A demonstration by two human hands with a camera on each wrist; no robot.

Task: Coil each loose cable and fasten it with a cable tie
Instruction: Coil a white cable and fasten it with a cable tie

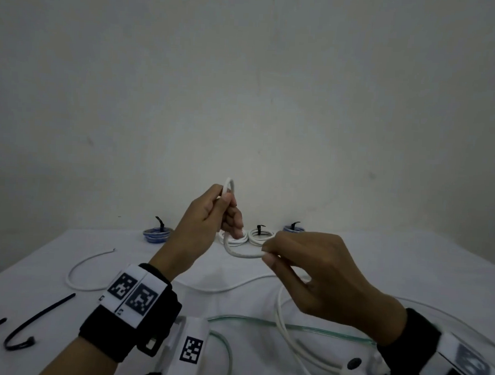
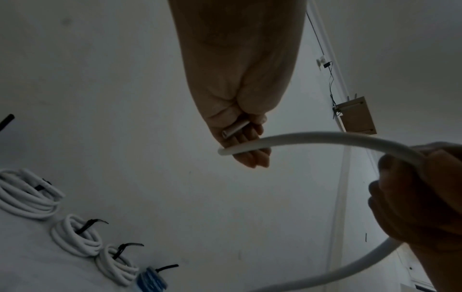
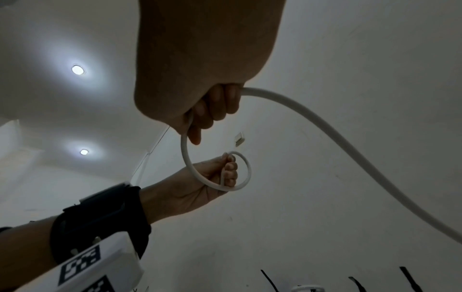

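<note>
A loose white cable (image 1: pixel 242 255) is held up over the white table (image 1: pixel 51 251). My left hand (image 1: pixel 227 199) is raised and grips the cable's end with a small loop (image 1: pixel 230 183) sticking up above the fingers. My right hand (image 1: pixel 267 254), lower and to the right, pinches the cable a short way along. The rest trails down onto the table. The right wrist view shows the loop (image 3: pixel 240 171) curled round the left hand (image 3: pixel 225 171) and the cable (image 3: pixel 325 126) running out of the right hand (image 3: pixel 207 110). In the left wrist view the cable (image 2: pixel 325 138) spans both hands.
Tied coils line the table's back edge: a blue coil (image 1: pixel 157 234), white coils (image 1: pixel 262 236) and another blue coil (image 1: pixel 294 228). Loose black cable ties (image 1: pixel 40 315) lie front left. A second white cable (image 1: pixel 84 267) and a clear greenish tube (image 1: pixel 290 327) lie nearby.
</note>
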